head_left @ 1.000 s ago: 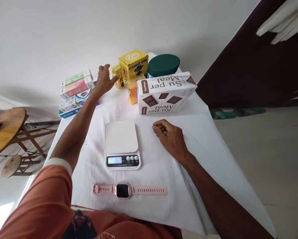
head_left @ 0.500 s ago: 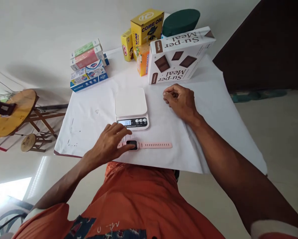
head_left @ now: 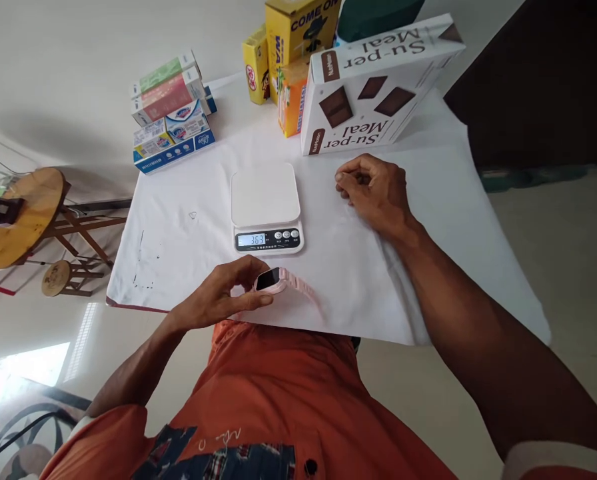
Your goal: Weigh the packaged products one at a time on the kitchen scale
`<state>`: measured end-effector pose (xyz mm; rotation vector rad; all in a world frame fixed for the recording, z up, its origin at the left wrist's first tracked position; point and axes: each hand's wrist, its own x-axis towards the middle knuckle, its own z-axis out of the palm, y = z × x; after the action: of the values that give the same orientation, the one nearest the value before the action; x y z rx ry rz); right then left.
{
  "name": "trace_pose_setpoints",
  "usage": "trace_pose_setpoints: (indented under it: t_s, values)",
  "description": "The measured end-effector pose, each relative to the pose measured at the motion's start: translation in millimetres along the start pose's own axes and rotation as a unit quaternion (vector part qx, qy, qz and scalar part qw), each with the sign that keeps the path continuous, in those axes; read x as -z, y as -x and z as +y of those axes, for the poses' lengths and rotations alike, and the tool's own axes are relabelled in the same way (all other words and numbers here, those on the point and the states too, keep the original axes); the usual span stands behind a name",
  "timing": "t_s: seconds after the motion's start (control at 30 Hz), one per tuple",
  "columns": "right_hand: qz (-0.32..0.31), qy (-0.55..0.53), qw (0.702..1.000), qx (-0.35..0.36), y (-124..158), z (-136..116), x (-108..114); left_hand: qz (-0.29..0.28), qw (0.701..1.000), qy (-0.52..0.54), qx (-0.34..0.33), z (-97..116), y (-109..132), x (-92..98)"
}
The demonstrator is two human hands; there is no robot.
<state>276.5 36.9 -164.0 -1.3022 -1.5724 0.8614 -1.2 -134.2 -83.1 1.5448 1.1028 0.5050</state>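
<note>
Pinched in the fingers of the left hand [head_left: 218, 300], the watch [head_left: 278, 280] looks to me like matt pink plastic or rubber along the strap, with a glossy black face. Just beyond those fingers, I read the scale [head_left: 266, 200] as smooth white plastic. Under the fingers of the right hand [head_left: 376, 193], the white sheet [head_left: 178, 227] looks matt and creased, paper or thin cloth. Past them, the Su-per Meal box [head_left: 378, 87] is printed card with a slight sheen.

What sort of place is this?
Probably a room at home, set up for weighing: a white-sheeted table, a digital kitchen scale and a Su-per Meal box. The left hand holds a pink smartwatch.
</note>
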Motion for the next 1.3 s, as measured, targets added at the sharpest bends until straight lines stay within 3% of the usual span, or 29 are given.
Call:
trace_pose_setpoints:
  t_s: [0.07, 0.17, 0.27, 0.33, 0.47, 0.63, 0.77, 0.9, 1.03, 1.17, 1.3]
  values:
    - [0.001, -0.012, 1.000, -0.006, 1.5, 0.0, 0.7, -0.012, 0.991, 0.134, -0.003, 10.3, 1.4, -1.0]
    - [-0.003, -0.016, 1.000, 0.002, 1.7, -14.5, 0.5, 0.017, 0.966, 0.251, -0.056, 25.7, 6.2, -3.1]
    - [-0.043, 0.027, 0.997, 0.065, -7.5, -50.5, -9.7, 0.004, 0.935, 0.343, -0.085, 35.7, 12.8, -3.1]
    - [-0.071, 0.064, 0.987, 0.131, -21.4, -79.2, -27.7, -0.009, 0.914, 0.395, -0.091, 37.6, 16.2, -2.3]
    - [-0.130, 0.104, 0.960, 0.226, -71.2, -115.7, -89.7, 0.029, 0.895, 0.437, -0.091, 32.2, 18.3, -1.1]
    - [-0.125, 0.157, 0.936, 0.288, -162.6, -121.1, -176.2, 0.083, 0.882, 0.457, -0.079, 15.5, 17.0, 3.5]
    - [-0.137, 0.220, 0.920, 0.293, -233.8, -131.4, -235.4, 0.099, 0.886, 0.443, -0.090, 2.0, 18.5, 20.0]
    - [-0.200, 0.239, 0.905, 0.288, -287.2, -137.8, -281.2, 0.121, 0.894, 0.416, -0.112, -2.8, 22.9, 44.2]
    - [-0.220, 0.243, 0.881, 0.340, -310.2, -126.2, -301.4, 0.150, 0.881, 0.430, -0.132, 1.6, 22.8, 63.6]
    - [-0.156, 0.267, 0.872, 0.380, -305.8, -112.7, -304.8, 0.122, 0.842, 0.506, -0.143, 4.9, 12.6, 72.3]
    - [-0.114, 0.287, 0.891, 0.333, -302.2, -109.2, -306.8, 0.087, 0.809, 0.565, -0.139, 4.2, -1.0, 72.3]
